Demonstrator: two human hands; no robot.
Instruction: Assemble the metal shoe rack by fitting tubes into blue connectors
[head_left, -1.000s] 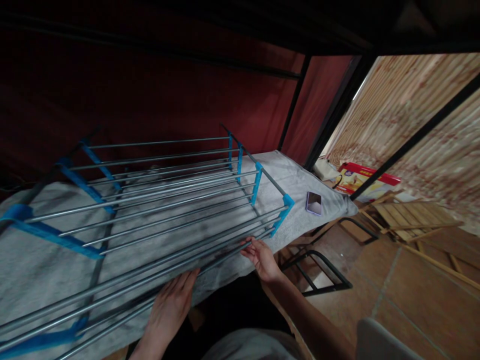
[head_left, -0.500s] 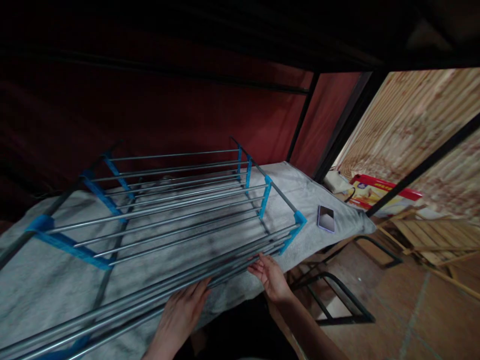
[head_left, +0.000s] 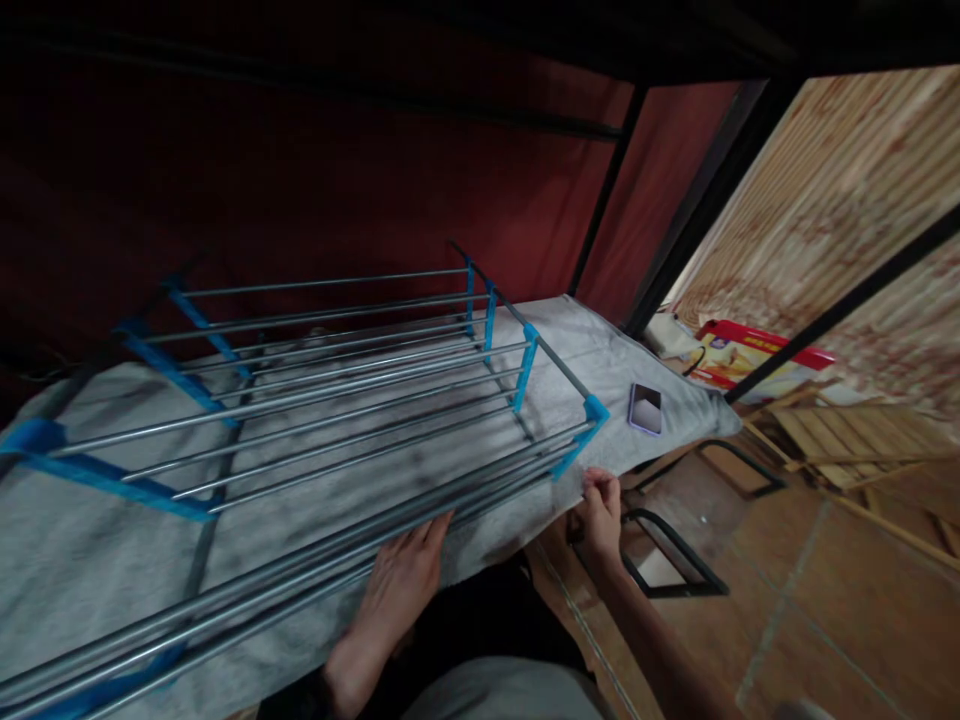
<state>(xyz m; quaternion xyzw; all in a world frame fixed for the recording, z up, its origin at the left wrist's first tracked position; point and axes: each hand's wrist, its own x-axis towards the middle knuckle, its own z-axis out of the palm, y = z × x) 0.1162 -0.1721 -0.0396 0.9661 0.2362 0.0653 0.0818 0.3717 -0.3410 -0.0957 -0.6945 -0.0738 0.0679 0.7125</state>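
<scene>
Rack (head_left: 360,543) lies against the left grip (head_left: 409,565), near the right grip (head_left: 602,505).

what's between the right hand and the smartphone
In the head view, only a stretch of grey cloth shows between the right hand and the smartphone.

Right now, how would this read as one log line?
rack: on cloth | left hand: at rack's near side | right hand: by cloth edge, apart from rack | phone: on cloth
</scene>
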